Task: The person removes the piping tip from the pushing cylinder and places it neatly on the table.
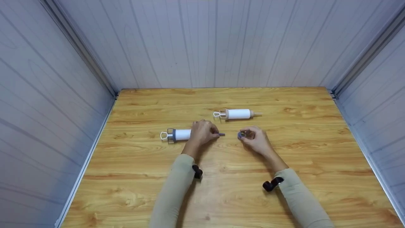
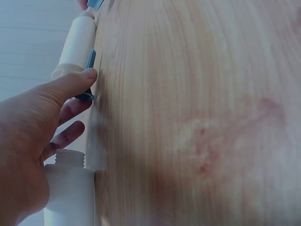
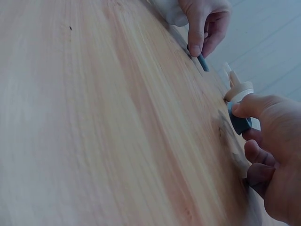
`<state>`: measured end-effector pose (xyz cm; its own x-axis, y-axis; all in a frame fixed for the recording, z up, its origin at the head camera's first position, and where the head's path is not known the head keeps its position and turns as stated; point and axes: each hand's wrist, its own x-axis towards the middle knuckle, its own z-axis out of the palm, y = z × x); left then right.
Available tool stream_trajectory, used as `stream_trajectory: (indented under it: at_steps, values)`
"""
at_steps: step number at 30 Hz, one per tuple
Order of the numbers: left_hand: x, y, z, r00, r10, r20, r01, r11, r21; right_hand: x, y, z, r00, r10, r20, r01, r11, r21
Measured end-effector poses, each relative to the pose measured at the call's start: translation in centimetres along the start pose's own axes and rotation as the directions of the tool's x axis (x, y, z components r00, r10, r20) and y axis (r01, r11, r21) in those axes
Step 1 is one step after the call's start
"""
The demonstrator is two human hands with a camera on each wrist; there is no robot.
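Note:
My left hand [image 1: 202, 131] pinches a small blue-grey nozzle [image 2: 91, 61] between thumb and fingertips; its narrow end points to the right in the head view. Beneath and left of that hand lies a white-barrelled caulking gun or large syringe [image 1: 182, 134] with a blue-grey collar and a white pull handle. Its bare threaded neck [image 2: 70, 159] shows in the left wrist view, apart from the nozzle. My right hand [image 1: 258, 141] holds a blue-grey ring cap [image 3: 240, 118] between thumb and fingers, a short gap to the right of the nozzle tip.
Behind the hands lies a second white-barrelled tool [image 1: 239, 114] with a beige collar and a slim nozzle fitted at its right end. All lies on a wood-grain table [image 1: 221, 196], with pale panel walls [image 1: 199, 44] at the back and both sides.

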<state>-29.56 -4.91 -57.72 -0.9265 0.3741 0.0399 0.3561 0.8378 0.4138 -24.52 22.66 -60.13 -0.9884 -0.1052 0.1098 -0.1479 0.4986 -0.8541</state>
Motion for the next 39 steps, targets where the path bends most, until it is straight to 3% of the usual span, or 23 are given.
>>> stream_trajectory:
  at_steps: [22,31,39]
  values:
    - [0.0,-0.2,0.0,1.0,0.024,-0.013,-0.024,1.0,0.019,0.2,0.1,0.1,1.0,-0.016,0.013,0.017,1.0,-0.025]
    - [0.1,-0.2,-0.6,0.998,0.013,0.055,-0.013,1.0,0.006,0.2,0.2,0.1,0.999,0.018,0.029,-0.018,0.999,-0.029]
    - [0.1,-0.4,-1.1,0.993,0.014,0.121,-0.006,0.998,-0.064,0.1,0.2,0.0,0.999,0.034,0.029,-0.033,0.999,-0.038]
